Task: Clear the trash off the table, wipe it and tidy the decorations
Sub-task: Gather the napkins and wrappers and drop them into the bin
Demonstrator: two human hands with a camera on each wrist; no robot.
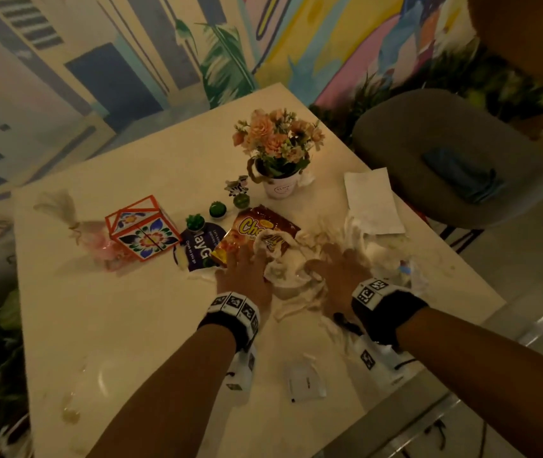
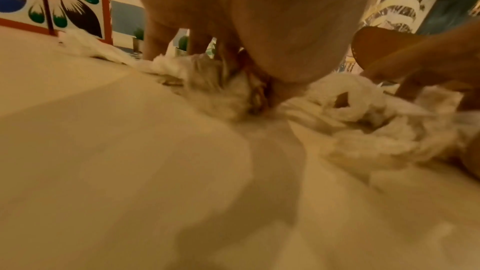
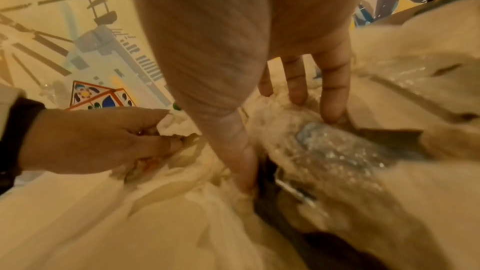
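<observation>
My two hands are on a crumpled white plastic bag (image 1: 291,276) in the middle of the white table (image 1: 125,325). My left hand (image 1: 243,267) pinches a bunched edge of the bag (image 3: 179,128), its fingers (image 3: 166,143) curled, beside an orange-brown snack packet (image 1: 257,224). Over the heap my right hand (image 1: 338,266) is spread, its fingers (image 3: 332,93) fairly straight and pressing into the bag. A crushed clear plastic bottle (image 3: 337,147) with a blue label lies inside the bag under the right hand.
Behind the hands stand a flower pot (image 1: 278,153), a zebra figure (image 1: 236,187), three small green plants (image 1: 217,209), a flower-patterned box (image 1: 141,228) and a purple round card (image 1: 199,251). A white paper (image 1: 372,203), a small wrapper (image 1: 306,380) and stains (image 1: 70,414) lie on the table. A grey chair (image 1: 412,143) holds a blue cloth (image 1: 465,176).
</observation>
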